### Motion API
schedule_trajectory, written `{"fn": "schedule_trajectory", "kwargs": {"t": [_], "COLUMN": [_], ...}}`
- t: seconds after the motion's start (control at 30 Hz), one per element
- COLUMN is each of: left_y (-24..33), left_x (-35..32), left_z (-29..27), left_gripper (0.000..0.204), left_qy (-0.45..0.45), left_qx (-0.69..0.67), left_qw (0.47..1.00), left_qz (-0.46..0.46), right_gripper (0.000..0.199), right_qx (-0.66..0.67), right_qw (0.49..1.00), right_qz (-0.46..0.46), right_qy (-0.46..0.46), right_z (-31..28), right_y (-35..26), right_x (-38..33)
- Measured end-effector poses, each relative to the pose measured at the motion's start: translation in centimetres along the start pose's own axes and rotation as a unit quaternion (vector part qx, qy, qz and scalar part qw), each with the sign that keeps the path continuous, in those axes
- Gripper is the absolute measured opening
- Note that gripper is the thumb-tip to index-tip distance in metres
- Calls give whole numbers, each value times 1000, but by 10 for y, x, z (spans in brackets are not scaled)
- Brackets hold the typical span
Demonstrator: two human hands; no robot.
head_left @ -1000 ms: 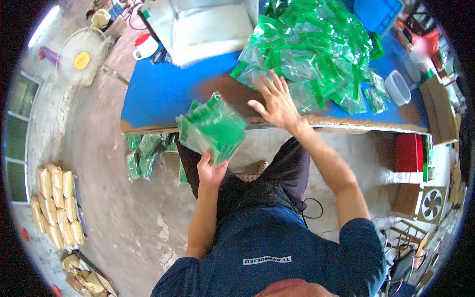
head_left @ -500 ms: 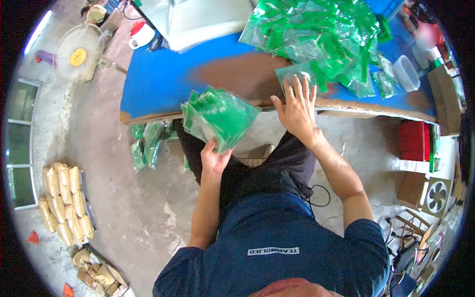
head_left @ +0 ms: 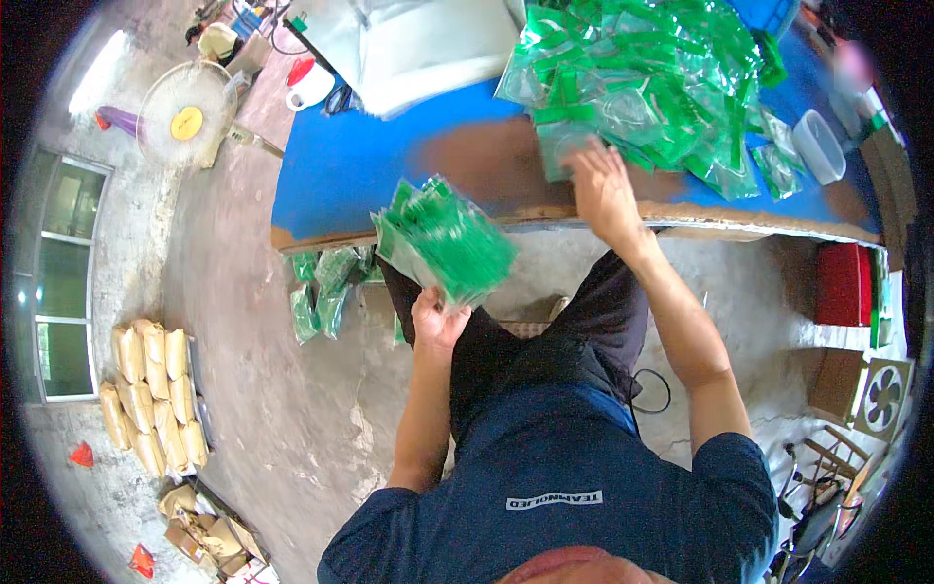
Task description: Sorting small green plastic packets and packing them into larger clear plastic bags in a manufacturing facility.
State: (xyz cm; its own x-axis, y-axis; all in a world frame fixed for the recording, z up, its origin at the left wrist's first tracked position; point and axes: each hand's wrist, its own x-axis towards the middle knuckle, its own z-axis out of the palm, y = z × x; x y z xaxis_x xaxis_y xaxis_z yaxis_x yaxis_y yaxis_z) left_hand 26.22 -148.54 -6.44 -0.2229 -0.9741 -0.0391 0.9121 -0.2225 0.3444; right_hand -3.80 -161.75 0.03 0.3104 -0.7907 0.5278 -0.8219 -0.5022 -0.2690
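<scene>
My left hand [head_left: 441, 318] grips the lower edge of a fanned stack of green-and-clear plastic bags [head_left: 452, 243], held out over my lap just in front of the table edge. My right hand [head_left: 608, 195] is over the table's near side, blurred by motion, its fingers stretched out and parted. Beside its fingertips lies a clear bag [head_left: 553, 148] at the near edge of a large heap of green-and-clear plastic bags [head_left: 642, 83]. Whether the fingertips touch that bag, I cannot make out.
The blue table [head_left: 341, 175] has a worn brown patch. On it are large silvery sheets [head_left: 418, 49], a white jug [head_left: 309, 86] and a clear plastic tub [head_left: 819, 146]. More green bags [head_left: 331, 282] hang below its left edge. A fan [head_left: 185, 122] stands far left.
The view has shifted, so the scene sits a little farther right. My right hand's fingers have drawn from spread to closer together and blurred. My left hand still holds the stack.
</scene>
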Motion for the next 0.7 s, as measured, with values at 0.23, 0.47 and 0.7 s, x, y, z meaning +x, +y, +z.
{"fn": "schedule_trajectory", "kwargs": {"t": [0.23, 0.47, 0.7], "left_y": [29, 58, 53], "left_x": [76, 145, 145], "left_z": [94, 83, 82], "left_gripper": [65, 101, 113], "left_qy": [-23, -159, -90], "left_qx": [385, 628, 491], "left_qw": [913, 754, 859], "left_qz": [133, 111, 109], "right_gripper": [129, 112, 88], "right_qx": [543, 319, 400], "right_qw": [824, 940, 903], "right_qz": [53, 77, 121], "right_qy": [-154, -87, -103], "right_z": [-38, 22, 10], "right_y": [-68, -56, -75], "right_x": [55, 41, 62]}}
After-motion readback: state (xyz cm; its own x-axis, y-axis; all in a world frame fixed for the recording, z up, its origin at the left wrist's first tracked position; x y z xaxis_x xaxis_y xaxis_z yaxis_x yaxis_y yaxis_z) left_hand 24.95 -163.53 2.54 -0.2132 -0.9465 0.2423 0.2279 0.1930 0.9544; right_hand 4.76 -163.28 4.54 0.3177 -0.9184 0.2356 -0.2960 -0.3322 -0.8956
